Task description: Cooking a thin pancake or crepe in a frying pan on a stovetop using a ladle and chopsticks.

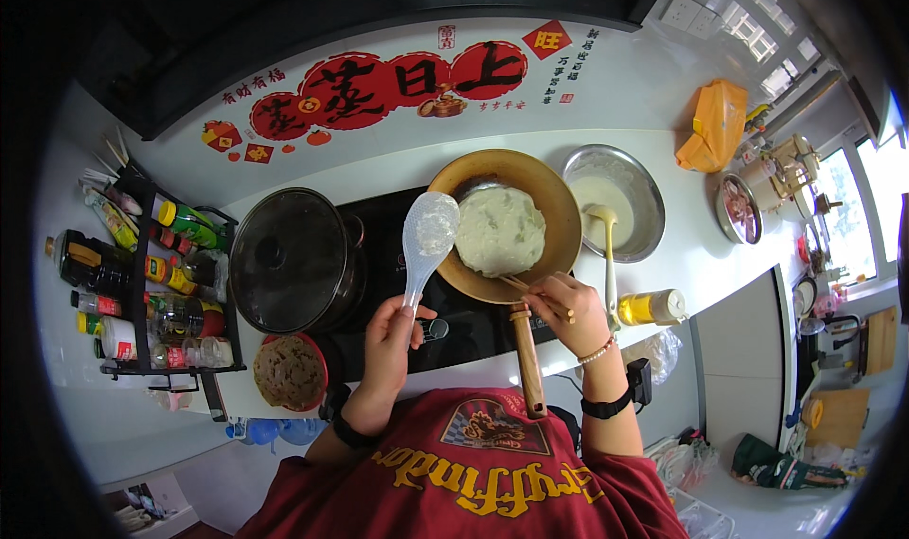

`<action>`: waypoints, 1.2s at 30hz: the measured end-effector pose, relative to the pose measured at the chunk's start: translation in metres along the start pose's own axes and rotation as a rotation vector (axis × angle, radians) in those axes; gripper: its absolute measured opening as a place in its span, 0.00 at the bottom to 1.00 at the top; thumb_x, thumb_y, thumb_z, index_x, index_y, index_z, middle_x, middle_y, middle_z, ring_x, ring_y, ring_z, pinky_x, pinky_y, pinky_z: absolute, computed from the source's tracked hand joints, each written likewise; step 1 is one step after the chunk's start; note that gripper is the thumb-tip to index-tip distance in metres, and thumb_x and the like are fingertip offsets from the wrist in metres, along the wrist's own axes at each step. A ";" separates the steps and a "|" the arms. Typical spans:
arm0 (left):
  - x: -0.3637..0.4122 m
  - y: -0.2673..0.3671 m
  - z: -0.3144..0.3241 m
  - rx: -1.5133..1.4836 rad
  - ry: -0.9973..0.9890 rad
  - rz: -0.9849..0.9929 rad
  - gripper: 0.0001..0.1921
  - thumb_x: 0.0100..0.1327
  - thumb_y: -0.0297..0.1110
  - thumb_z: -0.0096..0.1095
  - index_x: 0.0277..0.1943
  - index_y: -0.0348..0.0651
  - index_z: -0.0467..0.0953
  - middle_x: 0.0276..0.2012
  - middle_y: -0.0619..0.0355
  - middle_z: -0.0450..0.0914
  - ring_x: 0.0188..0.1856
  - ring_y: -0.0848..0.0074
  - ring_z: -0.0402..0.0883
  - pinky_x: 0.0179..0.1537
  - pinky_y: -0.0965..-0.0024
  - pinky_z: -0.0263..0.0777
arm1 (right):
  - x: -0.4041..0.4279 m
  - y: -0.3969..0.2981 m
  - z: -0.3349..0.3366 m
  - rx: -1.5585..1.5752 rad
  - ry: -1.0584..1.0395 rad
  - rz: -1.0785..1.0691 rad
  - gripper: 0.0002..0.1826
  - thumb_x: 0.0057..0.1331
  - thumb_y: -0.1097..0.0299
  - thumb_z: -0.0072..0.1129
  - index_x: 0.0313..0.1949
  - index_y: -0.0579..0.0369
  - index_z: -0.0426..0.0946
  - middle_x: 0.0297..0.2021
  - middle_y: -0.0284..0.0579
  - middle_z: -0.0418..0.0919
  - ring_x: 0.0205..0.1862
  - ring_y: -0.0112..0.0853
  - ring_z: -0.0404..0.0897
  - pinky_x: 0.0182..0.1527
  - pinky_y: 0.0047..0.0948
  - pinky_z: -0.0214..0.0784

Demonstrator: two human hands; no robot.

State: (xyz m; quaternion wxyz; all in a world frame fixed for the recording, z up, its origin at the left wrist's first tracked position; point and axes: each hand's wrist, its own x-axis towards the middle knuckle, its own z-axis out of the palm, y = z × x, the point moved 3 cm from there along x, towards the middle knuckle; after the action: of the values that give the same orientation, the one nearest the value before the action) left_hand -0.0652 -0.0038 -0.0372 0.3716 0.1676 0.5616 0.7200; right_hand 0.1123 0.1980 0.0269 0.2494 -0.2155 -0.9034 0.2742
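Observation:
My left hand (390, 340) grips the handle of a translucent plastic rice paddle (431, 230), its blade smeared with white batter and held over the left rim of a frying pan (557, 234). A pale round pancake (499, 232) lies in the pan, whose wooden handle (528, 368) points toward me. In my right hand (572, 308) is a pair of wooden chopsticks (515, 281), their tips at the pancake's near edge. Behind and right of that hand, a steel bowl (650, 216) holds white batter and a ladle (608, 255) with a long handle.
A lidded pot (287, 262) stands left on the black cooktop (383, 269). Nearer me is a red bowl of brownish mixture (290, 373). A bottle rack (145, 326) is far left. An oil bottle (650, 307), an orange bag (712, 127) and a bowl of meat (738, 209) are right.

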 end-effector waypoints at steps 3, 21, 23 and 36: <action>0.000 0.000 0.001 0.003 -0.001 0.001 0.12 0.75 0.30 0.46 0.53 0.34 0.73 0.39 0.52 0.83 0.25 0.86 0.67 0.28 0.81 0.62 | -0.005 -0.003 -0.004 0.025 0.002 -0.022 0.08 0.59 0.66 0.69 0.31 0.55 0.79 0.25 0.43 0.78 0.26 0.43 0.80 0.29 0.37 0.73; -0.001 -0.003 -0.001 0.032 0.018 0.002 0.12 0.74 0.31 0.47 0.53 0.34 0.73 0.38 0.53 0.83 0.24 0.86 0.68 0.27 0.81 0.61 | -0.025 -0.020 0.009 -0.128 -0.068 -0.119 0.06 0.61 0.69 0.64 0.33 0.54 0.76 0.28 0.42 0.75 0.28 0.40 0.79 0.30 0.35 0.74; -0.001 -0.005 -0.002 0.037 0.025 0.007 0.13 0.74 0.32 0.47 0.53 0.34 0.74 0.37 0.53 0.82 0.24 0.86 0.67 0.26 0.81 0.60 | -0.022 -0.018 0.010 -0.095 -0.082 -0.112 0.06 0.61 0.69 0.64 0.33 0.55 0.76 0.29 0.42 0.75 0.29 0.40 0.80 0.30 0.35 0.74; 0.000 -0.004 0.001 0.028 0.013 -0.001 0.11 0.74 0.31 0.47 0.52 0.35 0.73 0.39 0.52 0.83 0.25 0.86 0.69 0.28 0.81 0.63 | -0.017 -0.023 0.045 -0.172 -0.019 -0.213 0.06 0.59 0.72 0.65 0.35 0.55 0.76 0.32 0.41 0.77 0.31 0.38 0.81 0.32 0.33 0.76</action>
State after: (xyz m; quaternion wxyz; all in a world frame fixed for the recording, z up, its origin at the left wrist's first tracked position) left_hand -0.0636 -0.0030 -0.0404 0.3658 0.1679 0.5742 0.7129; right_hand 0.0945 0.1539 0.0025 0.2490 -0.1364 -0.9437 0.1699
